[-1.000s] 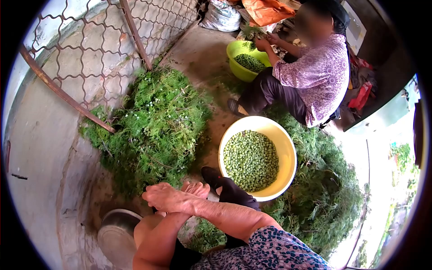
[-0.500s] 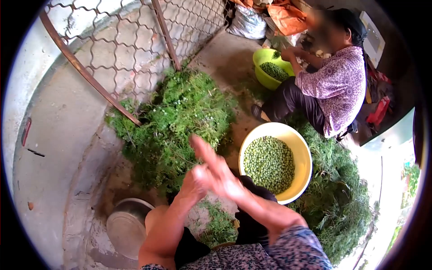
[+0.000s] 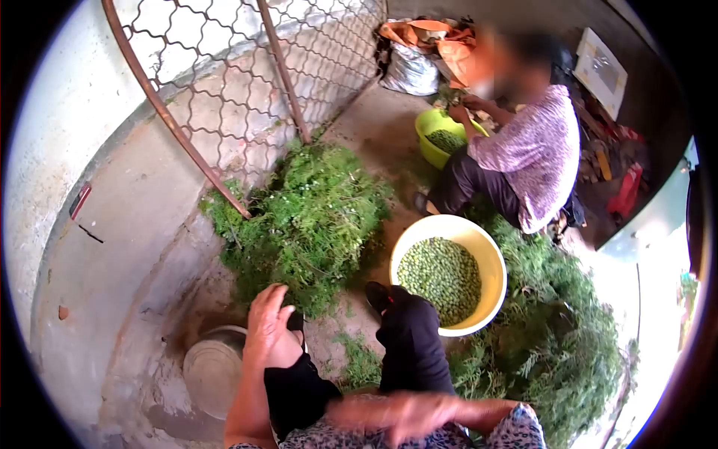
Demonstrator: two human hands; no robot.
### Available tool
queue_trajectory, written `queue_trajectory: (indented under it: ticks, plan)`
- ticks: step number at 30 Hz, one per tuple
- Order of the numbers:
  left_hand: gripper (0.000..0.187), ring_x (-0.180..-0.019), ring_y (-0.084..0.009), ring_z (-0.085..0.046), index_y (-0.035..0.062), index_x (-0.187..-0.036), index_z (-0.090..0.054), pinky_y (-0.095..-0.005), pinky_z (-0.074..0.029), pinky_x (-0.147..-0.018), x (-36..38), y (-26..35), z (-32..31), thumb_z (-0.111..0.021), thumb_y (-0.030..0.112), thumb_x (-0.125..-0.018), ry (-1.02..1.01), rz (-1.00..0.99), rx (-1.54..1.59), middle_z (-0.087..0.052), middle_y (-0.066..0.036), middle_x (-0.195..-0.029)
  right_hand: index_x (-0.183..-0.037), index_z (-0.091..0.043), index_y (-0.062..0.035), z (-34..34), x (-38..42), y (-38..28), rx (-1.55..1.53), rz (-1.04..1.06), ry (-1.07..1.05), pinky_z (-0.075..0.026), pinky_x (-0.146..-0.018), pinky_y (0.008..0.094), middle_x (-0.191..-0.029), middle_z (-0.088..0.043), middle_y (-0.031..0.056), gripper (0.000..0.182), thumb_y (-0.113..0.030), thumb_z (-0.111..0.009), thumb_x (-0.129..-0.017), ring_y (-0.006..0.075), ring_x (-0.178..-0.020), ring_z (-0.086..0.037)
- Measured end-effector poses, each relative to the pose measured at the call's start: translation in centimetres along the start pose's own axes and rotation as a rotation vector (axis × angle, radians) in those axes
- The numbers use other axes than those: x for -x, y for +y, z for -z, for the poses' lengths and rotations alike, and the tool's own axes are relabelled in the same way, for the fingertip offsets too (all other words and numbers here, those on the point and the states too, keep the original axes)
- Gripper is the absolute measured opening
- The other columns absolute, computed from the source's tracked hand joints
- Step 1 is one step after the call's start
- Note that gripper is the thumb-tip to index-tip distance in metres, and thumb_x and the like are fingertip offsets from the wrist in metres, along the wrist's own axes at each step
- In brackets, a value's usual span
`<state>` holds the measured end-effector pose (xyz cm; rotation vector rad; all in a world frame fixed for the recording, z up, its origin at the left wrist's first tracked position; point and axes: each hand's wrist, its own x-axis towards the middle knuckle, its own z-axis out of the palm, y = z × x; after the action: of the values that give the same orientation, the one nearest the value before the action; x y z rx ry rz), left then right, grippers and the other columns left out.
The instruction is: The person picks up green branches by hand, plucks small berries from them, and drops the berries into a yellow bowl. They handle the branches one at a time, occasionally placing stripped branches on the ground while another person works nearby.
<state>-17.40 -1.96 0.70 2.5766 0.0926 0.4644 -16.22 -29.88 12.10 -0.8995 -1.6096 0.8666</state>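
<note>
"Sitting on the floor (image 3: pixel 374 123) by the mesh grille (image 3: pixel 281 67): leafy pile (image 3: pixel 314 217), yellow basin (image 3: pixel 491 273) of green berries (image 3: pixel 437 277). Changes?"

"Grips parted. Left grip (image 3: pixel 268 318), near the pile, has its thumb spread; right grip (image 3: pixel 396 417), blurred at the patterned shirt (image 3: pixel 314 438), I can't tell."

head-worn view, facing forward and down

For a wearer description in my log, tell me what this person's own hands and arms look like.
Both the left hand and the right hand are ungloved, with bare forearms. The right sleeve is short, in a mottled dark and pale bluish print. No ring or watch shows on the left; the right is too blurred to tell about its fingers.
</note>
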Motion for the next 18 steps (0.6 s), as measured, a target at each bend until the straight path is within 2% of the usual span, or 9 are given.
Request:
queue_trajectory:
  ticks: [3, 6, 13, 15, 18]
  plan:
    - [0.044, -0.103, -0.0332, -0.051, 0.0011, -0.11, -0.054, -0.0386, -0.041, -0.089, 1.9, -0.2, 0.2, -0.065, 0.011, -0.068, 0.031, 0.022, -0.084, -0.054, -0.016, -0.114, -0.131, -0.036, -0.0023, -0.4, 0.1, -0.5, -0.051, 0.0, -0.022, -0.039, -0.091, 0.0297, -0.118, -0.052, 0.0141, 0.06, -0.042, -0.047, -0.088, 0.0173, -0.097, -0.051]
    - [0.042, -0.099, -0.0325, -0.052, 0.0008, -0.107, -0.055, -0.0389, -0.042, -0.085, 2.8, -0.2, -0.8, -0.066, 0.015, -0.069, -0.031, 0.028, -0.236, -0.055, -0.016, -0.11, -0.131, -0.036, -0.0023, -2.0, 0.1, -1.2, -0.106, 0.046, -0.055, -0.038, -0.093, 0.0311, -0.12, -0.051, 0.0141, 0.059, -0.04, -0.048, -0.088, 0.019, -0.102, -0.048]
    - [0.042, -0.1, -0.0305, -0.053, 0.0018, -0.107, -0.055, -0.0392, -0.041, -0.085, 2.3, 0.4, -0.9, -0.067, 0.019, -0.071, -0.016, 0.0, -0.209, -0.057, -0.014, -0.108, -0.132, -0.035, -0.0021, -3.4, 0.6, -1.2, -0.114, -0.023, -0.035, -0.033, -0.098, 0.0344, -0.125, -0.048, 0.0142, 0.056, -0.036, -0.049, -0.089, 0.0229, -0.113, -0.043]
    - [0.042, -0.1, -0.0321, -0.053, 0.0009, -0.106, -0.056, -0.0383, -0.042, -0.087, 2.2, 0.8, -0.9, -0.068, 0.016, -0.069, -0.036, 0.016, -0.189, -0.058, -0.016, -0.108, -0.132, -0.035, -0.0021, -4.0, 0.8, -0.8, -0.106, -0.036, -0.054, -0.032, -0.1, 0.0353, -0.126, -0.047, 0.0142, 0.056, -0.035, -0.049, -0.089, 0.024, -0.116, -0.041]
    - [0.039, -0.097, -0.0286, -0.054, 0.0021, -0.106, -0.055, -0.0384, -0.042, -0.084, 2.4, 1.3, -1.1, -0.064, 0.022, -0.073, -0.059, 0.012, -0.3, -0.058, -0.013, -0.104, -0.132, -0.034, -0.0021, -3.9, 0.6, -0.5, -0.069, -0.034, -0.103, -0.03, -0.102, 0.0368, -0.128, -0.046, 0.0142, 0.055, -0.034, -0.049, -0.09, 0.0257, -0.121, -0.039]
